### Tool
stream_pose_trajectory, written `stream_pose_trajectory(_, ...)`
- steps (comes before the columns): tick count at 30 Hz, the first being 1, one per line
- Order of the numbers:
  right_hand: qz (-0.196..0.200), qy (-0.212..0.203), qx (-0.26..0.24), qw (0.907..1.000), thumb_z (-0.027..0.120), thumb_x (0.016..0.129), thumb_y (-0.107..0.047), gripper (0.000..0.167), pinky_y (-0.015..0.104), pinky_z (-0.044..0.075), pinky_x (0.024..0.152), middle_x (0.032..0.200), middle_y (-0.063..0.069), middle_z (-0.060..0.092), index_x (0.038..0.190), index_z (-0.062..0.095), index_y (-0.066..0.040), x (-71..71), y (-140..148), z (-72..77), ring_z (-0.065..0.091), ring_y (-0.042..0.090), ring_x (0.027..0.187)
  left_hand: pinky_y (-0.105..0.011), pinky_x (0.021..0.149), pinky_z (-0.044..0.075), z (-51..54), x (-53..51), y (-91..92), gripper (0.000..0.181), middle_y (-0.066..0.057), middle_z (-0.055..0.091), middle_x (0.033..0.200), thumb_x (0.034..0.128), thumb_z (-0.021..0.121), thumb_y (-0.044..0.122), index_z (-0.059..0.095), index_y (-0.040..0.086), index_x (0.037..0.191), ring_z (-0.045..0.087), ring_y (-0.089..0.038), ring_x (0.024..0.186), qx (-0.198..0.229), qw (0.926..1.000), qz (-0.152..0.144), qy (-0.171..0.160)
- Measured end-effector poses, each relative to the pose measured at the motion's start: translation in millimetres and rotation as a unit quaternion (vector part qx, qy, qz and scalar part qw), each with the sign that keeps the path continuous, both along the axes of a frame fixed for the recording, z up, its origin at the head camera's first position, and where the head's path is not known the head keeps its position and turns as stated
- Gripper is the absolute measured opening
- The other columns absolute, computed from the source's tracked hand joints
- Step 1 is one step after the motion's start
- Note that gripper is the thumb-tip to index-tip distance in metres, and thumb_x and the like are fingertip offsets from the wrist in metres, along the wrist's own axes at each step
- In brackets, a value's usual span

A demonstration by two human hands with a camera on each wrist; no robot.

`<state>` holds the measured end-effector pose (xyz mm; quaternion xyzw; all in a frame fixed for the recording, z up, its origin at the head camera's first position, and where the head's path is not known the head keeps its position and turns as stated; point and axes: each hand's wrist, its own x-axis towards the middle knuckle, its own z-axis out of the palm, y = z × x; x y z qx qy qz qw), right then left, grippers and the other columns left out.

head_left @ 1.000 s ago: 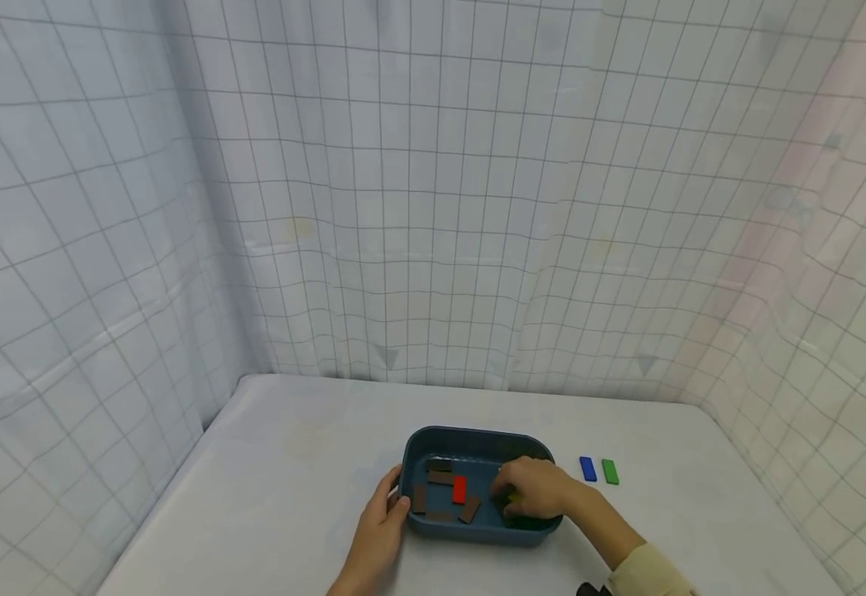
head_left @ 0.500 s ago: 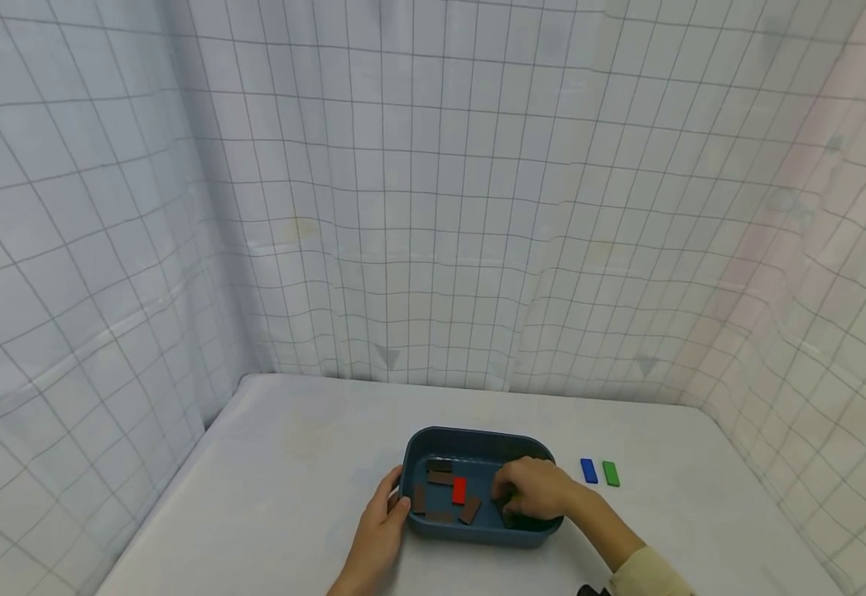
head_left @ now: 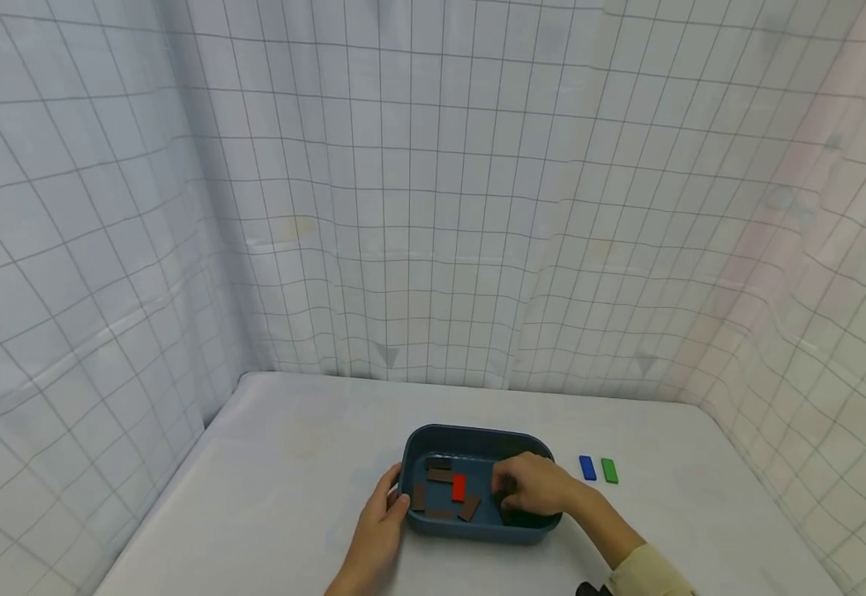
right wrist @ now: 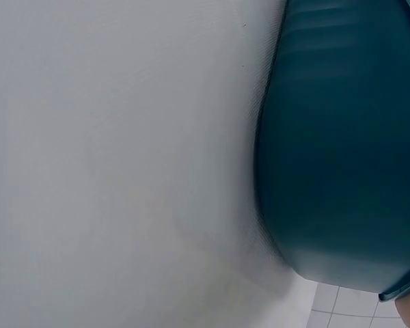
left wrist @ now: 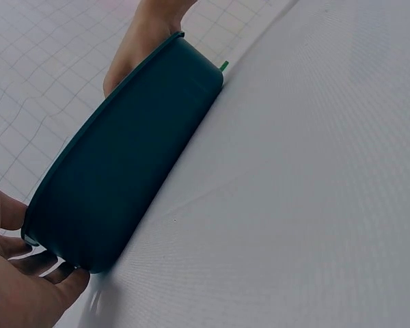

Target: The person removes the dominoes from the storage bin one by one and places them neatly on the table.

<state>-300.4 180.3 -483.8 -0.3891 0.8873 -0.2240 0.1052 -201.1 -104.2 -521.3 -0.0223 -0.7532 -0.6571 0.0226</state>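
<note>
A dark blue-green box [head_left: 478, 533] stands on the white surface, with several brown pieces [head_left: 469, 507] and one red piece [head_left: 459, 488] lying in its left half. At its left end my left hand [head_left: 377, 530] grips the outer wall; the left wrist view shows the fingers and thumb [left wrist: 72, 287] against that end of the box [left wrist: 123, 157]. My right hand [head_left: 537, 484] reaches over the right side into the box, fingers bent downward. Its fingertips are in shadow, so whether they pinch anything cannot be seen. In the right wrist view the box wall [right wrist: 342, 150] hides most of the hand.
Right of the box, a blue piece [head_left: 588, 468] and a green piece [head_left: 609, 471] lie side by side on the white table [head_left: 291, 497]. Grid-patterned white curtains [head_left: 433, 207] stand behind and on both sides.
A yellow-green spot seen at my right fingertips a second ago is out of sight. The right hand has barely shifted inside the box; my left hand and the pieces stay in place.
</note>
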Motion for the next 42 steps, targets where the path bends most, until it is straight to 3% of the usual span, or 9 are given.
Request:
stream_pose_trajectory(9, -0.003, -0.005, -0.133, 0.9911, 0.075, 0.096, -0.008, 0.007, 0.029, 0.058, 0.076, 0.095, -0.010, 0.069, 0.101, 0.072, -0.010, -4.1, 6.3, 2.1, 0.064, 0.006, 0.084, -0.061, 0.114, 0.033, 5.3, -1.8, 0.1, 0.052, -0.027, 0.034, 0.160, 0.1091, 0.047, 0.005, 0.031, -0.003, 0.159, 0.039, -0.045, 0.143, 0.000, 1.0000, 0.000, 0.006)
stream_pose_trajectory(13, -0.040, -0.028, -0.180, 0.9824, 0.072, 0.099, -0.012, 0.013, 0.030, 0.058, 0.079, 0.100, -0.005, 0.070, 0.109, 0.072, -0.003, -4.8, 9.9, 2.6, 0.066, 0.011, 0.088, -0.061, 0.114, 0.033, 7.0, -1.7, -0.1, 0.053, -0.027, 0.033, 0.161, 0.1093, 0.047, 0.005, 0.031, -0.002, 0.159, 0.038, -0.045, 0.144, 0.002, 1.0000, -0.001, 0.002)
stream_pose_trajectory(17, -0.090, -0.081, -0.245, 0.9619, 0.069, 0.101, -0.013, 0.020, 0.032, 0.058, 0.081, 0.107, 0.008, 0.070, 0.115, 0.070, 0.002, -5.0, 14.3, 2.4, 0.067, 0.018, 0.090, -0.062, 0.114, 0.032, 7.5, -2.3, -0.3, 0.053, -0.027, 0.033, 0.161, 0.1093, 0.047, 0.006, 0.031, -0.002, 0.159, 0.038, -0.045, 0.144, 0.005, 1.0000, -0.002, -0.001)
stream_pose_trajectory(22, -0.116, -0.105, -0.309, 0.9381, 0.069, 0.101, -0.013, 0.024, 0.032, 0.058, 0.083, 0.113, 0.024, 0.068, 0.118, 0.068, 0.005, -5.4, 19.8, -0.2, 0.067, 0.021, 0.092, -0.063, 0.115, 0.030, 6.5, -3.8, -0.6, 0.053, -0.027, 0.033, 0.161, 0.1088, 0.047, 0.005, 0.031, -0.001, 0.159, 0.038, -0.045, 0.144, 0.003, 1.0000, 0.001, -0.009)
stream_pose_trajectory(26, -0.131, -0.126, -0.356, 0.9167, 0.070, 0.101, -0.014, 0.029, 0.031, 0.057, 0.087, 0.115, 0.027, 0.067, 0.120, 0.067, 0.007, -6.0, 25.2, -0.3, 0.068, 0.026, 0.100, -0.063, 0.115, 0.030, 5.1, -4.4, -0.6, 0.053, -0.026, 0.033, 0.161, 0.1088, 0.047, 0.005, 0.032, -0.001, 0.159, 0.037, -0.045, 0.144, 0.004, 0.9999, 0.001, -0.012)
stream_pose_trajectory(30, -0.163, -0.151, -0.379, 0.8984, 0.069, 0.101, -0.015, 0.033, 0.039, 0.056, 0.093, 0.120, 0.029, 0.065, 0.123, 0.064, 0.009, -6.1, 37.5, 0.7, 0.064, 0.038, 0.109, -0.062, 0.115, 0.031, 3.2, -3.9, -0.1, 0.053, -0.029, 0.032, 0.160, 0.1089, 0.046, 0.004, 0.030, -0.004, 0.159, 0.038, -0.046, 0.144, 0.006, 1.0000, -0.005, -0.003)
stream_pose_trajectory(33, -0.178, -0.163, -0.375, 0.8951, 0.068, 0.102, -0.015, 0.034, 0.043, 0.056, 0.095, 0.121, 0.030, 0.063, 0.124, 0.062, 0.011, -5.9, 49.3, 1.1, 0.062, 0.042, 0.111, -0.061, 0.115, 0.032, 1.7, -2.9, 0.2, 0.053, -0.031, 0.031, 0.160, 0.1089, 0.046, 0.003, 0.029, -0.007, 0.158, 0.038, -0.048, 0.143, 0.004, 0.9999, -0.009, 0.002)
stream_pose_trajectory(39, -0.159, -0.163, -0.366, 0.9022, 0.068, 0.102, -0.014, 0.032, 0.033, 0.056, 0.094, 0.120, 0.034, 0.062, 0.123, 0.063, 0.010, -5.9, 66.7, 7.0, 0.067, 0.033, 0.105, -0.061, 0.114, 0.034, 1.2, -0.6, -1.6, 0.053, -0.030, 0.030, 0.161, 0.1094, 0.046, 0.004, 0.028, -0.005, 0.159, 0.038, -0.047, 0.143, 0.007, 0.9999, -0.007, -0.001)
stream_pose_trajectory(42, -0.166, -0.162, -0.368, 0.9007, 0.069, 0.101, -0.013, 0.028, 0.030, 0.055, 0.095, 0.119, 0.034, 0.063, 0.121, 0.065, 0.007, -3.4, 75.6, 8.3, 0.068, 0.028, 0.103, -0.060, 0.114, 0.034, 1.8, 0.9, -0.8, 0.053, -0.030, 0.029, 0.161, 0.1096, 0.045, 0.004, 0.027, -0.005, 0.159, 0.037, -0.046, 0.144, 0.012, 0.9999, -0.011, -0.004)
